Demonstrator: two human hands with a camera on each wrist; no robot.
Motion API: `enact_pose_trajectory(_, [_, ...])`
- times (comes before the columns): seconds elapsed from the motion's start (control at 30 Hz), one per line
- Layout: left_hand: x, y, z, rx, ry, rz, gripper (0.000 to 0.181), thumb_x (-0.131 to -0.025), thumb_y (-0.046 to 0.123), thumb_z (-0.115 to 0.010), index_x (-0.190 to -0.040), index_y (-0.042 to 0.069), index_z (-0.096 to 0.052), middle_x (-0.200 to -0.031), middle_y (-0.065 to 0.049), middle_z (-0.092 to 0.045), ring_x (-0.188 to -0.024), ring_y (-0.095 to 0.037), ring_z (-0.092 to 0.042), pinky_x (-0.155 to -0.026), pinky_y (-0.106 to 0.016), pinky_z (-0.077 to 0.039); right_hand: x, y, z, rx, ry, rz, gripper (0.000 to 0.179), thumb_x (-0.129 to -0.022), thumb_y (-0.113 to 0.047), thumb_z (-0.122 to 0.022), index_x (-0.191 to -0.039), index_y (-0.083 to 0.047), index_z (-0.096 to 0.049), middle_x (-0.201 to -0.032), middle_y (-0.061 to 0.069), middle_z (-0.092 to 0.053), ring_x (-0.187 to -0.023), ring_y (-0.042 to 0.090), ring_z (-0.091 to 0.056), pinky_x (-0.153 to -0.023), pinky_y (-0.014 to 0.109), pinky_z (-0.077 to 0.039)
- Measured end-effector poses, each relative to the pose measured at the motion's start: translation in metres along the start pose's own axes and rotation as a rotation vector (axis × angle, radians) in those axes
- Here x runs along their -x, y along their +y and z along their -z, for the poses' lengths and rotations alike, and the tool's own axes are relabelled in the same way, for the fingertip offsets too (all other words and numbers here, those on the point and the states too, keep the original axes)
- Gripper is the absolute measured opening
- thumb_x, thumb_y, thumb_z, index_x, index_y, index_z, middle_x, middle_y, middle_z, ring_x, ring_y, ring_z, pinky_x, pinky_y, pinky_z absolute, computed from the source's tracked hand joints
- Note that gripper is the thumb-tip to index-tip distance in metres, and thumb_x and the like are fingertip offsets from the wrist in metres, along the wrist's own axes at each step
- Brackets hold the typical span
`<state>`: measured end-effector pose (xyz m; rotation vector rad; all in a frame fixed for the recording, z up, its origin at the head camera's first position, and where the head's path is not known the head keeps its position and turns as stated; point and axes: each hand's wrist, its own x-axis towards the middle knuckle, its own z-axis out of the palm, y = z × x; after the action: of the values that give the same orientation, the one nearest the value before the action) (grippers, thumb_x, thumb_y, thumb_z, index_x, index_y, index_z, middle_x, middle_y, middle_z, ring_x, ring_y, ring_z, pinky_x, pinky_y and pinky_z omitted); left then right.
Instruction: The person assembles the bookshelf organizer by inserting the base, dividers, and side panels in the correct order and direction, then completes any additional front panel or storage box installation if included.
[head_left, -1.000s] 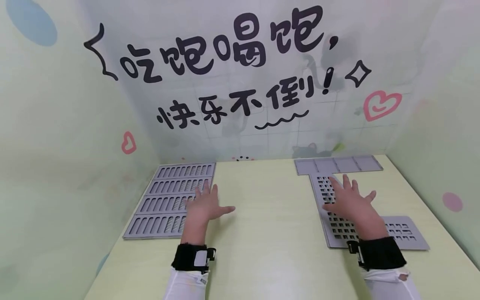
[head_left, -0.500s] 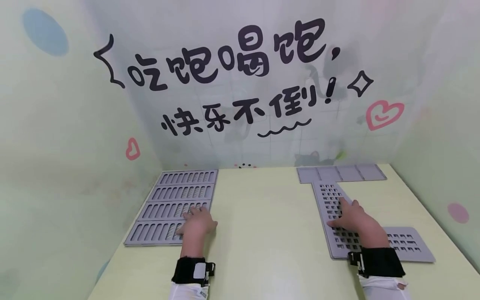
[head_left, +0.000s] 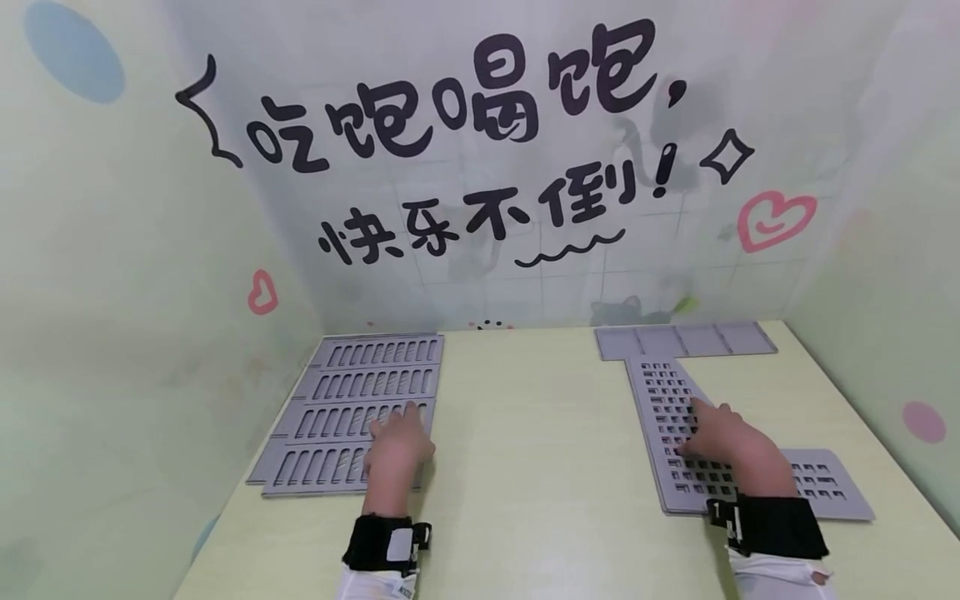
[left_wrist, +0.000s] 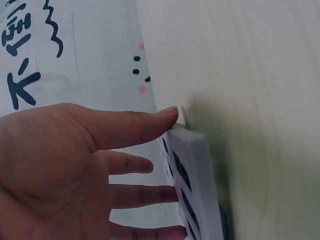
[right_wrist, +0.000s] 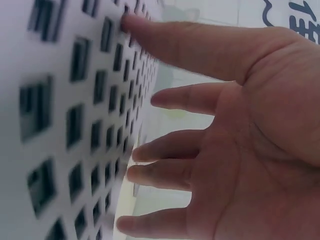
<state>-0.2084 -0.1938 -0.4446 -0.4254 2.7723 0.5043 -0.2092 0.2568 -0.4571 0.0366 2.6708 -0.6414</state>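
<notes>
A lilac-grey panel with several rows of long slots lies on the table at left, over a plain grey layer that shows along its left side. My left hand rests on its right part; in the left wrist view the thumb touches the panel's edge and the straight fingers reach onto the slotted face. My right hand lies over a grey panel full of small square holes. In the right wrist view its thumb touches the perforated face, while the other fingers stretch straight past it.
A flat grey strip divided into plain sections lies behind the perforated panel. Another holed section extends at right. Printed curtains with black lettering enclose the pale wooden table at the back and sides.
Both hands have lowered from above onto the panels. The slotted panel has slid slightly right, baring the layer beneath at left. The right hand has drifted a little to the right.
</notes>
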Motion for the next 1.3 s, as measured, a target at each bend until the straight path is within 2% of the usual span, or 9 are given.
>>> enact_pose_trajectory(0.1, [0.011, 0.016, -0.007, -0.052, 0.001, -0.045, 0.081, -0.097, 0.017, -0.069, -0.166, 0.006, -0.03, -0.162, -0.032, -0.04, -0.148, -0.06, -0.031, -0.086, -0.082, -0.053, 0.002, 0.002, 0.0, -0.045, -0.03, 0.011, 0.095, -0.093, -0.018, -0.078, -0.155, 0.023, -0.019, -0.143, 0.052, -0.043, -0.114, 0.05, -0.061, -0.104, 0.065, -0.052])
enact_pose_trajectory(0.23, [0.031, 0.036, -0.016, -0.196, 0.018, -0.144, 0.085, -0.091, 0.034, -0.083, -0.16, 0.003, -0.044, -0.146, -0.031, -0.057, -0.138, -0.054, -0.049, -0.085, -0.068, -0.06, 0.003, 0.0, -0.004, -0.083, -0.043, 0.031, 0.093, -0.091, -0.015, -0.076, -0.155, 0.022, -0.021, -0.124, 0.036, -0.064, -0.101, 0.036, -0.069, -0.096, 0.055, -0.058])
enact_pose_trajectory(0.33, [0.046, 0.05, -0.021, -0.29, 0.026, -0.22, 0.092, -0.084, 0.046, -0.089, -0.156, 0.003, -0.05, -0.141, -0.028, -0.063, -0.134, -0.048, -0.055, -0.089, -0.062, -0.061, 0.0, -0.003, -0.005, -0.088, -0.046, 0.021, 0.093, -0.09, -0.014, -0.075, -0.157, 0.02, -0.02, -0.118, 0.03, -0.066, -0.094, 0.03, -0.069, -0.087, 0.048, -0.06])
enact_pose_trajectory(0.6, [0.076, 0.09, -0.042, -0.387, -0.032, -0.355, 0.086, -0.091, 0.062, -0.076, -0.157, 0.013, -0.052, -0.145, -0.024, -0.062, -0.137, -0.039, -0.057, -0.095, -0.053, -0.061, 0.002, -0.001, 0.003, -0.082, -0.056, -0.004, 0.095, -0.09, -0.014, -0.074, -0.158, 0.02, -0.018, -0.119, 0.031, -0.066, -0.093, 0.031, -0.069, -0.084, 0.047, -0.06])
enact_pose_trajectory(0.73, [0.088, 0.104, -0.056, -0.414, -0.082, -0.425, 0.086, -0.093, 0.069, -0.069, -0.158, 0.016, -0.052, -0.151, -0.027, -0.058, -0.142, -0.039, -0.053, -0.088, -0.047, -0.064, 0.005, 0.002, 0.004, -0.079, -0.059, -0.008, 0.095, -0.09, -0.015, -0.073, -0.158, 0.019, -0.018, -0.116, 0.03, -0.067, -0.09, 0.03, -0.07, -0.081, 0.045, -0.061])
enact_pose_trajectory(1.0, [0.106, 0.116, -0.072, -0.506, -0.161, -0.528, 0.09, -0.092, 0.077, -0.063, -0.161, 0.022, -0.048, -0.164, -0.028, -0.045, -0.145, -0.047, -0.048, -0.1, -0.049, -0.061, 0.005, 0.009, 0.003, -0.067, -0.065, -0.015, 0.093, -0.089, -0.014, -0.073, -0.158, 0.019, -0.019, -0.111, 0.026, -0.067, -0.087, 0.027, -0.07, -0.077, 0.042, -0.061])
enact_pose_trajectory(1.1, [0.111, 0.118, -0.073, -0.48, -0.209, -0.563, 0.087, -0.092, 0.076, -0.064, -0.16, 0.026, -0.049, -0.166, -0.024, -0.044, -0.151, -0.045, -0.045, -0.101, -0.051, -0.061, 0.004, 0.011, 0.002, -0.072, -0.066, -0.002, 0.094, -0.089, -0.014, -0.073, -0.157, 0.019, -0.019, -0.111, 0.026, -0.067, -0.088, 0.027, -0.07, -0.079, 0.044, -0.061])
enact_pose_trajectory(1.2, [0.113, 0.119, -0.072, -0.442, -0.252, -0.633, 0.081, -0.093, 0.074, -0.064, -0.159, 0.029, -0.051, -0.166, -0.017, -0.048, -0.155, -0.041, -0.043, -0.111, -0.053, -0.056, 0.004, 0.01, 0.002, -0.083, -0.067, 0.006, 0.096, -0.089, -0.014, -0.075, -0.158, 0.02, -0.017, -0.113, 0.027, -0.067, -0.091, 0.028, -0.07, -0.083, 0.047, -0.061])
enact_pose_trajectory(1.3, [0.109, 0.117, -0.069, -0.427, -0.253, -0.692, 0.075, -0.095, 0.071, -0.065, -0.157, 0.031, -0.053, -0.164, -0.008, -0.051, -0.154, -0.035, -0.046, -0.117, -0.049, -0.052, 0.004, 0.009, 0.004, -0.067, -0.055, 0.012, 0.096, -0.089, -0.017, -0.076, -0.158, 0.019, -0.018, -0.113, 0.028, -0.066, -0.093, 0.03, -0.069, -0.086, 0.05, -0.06])
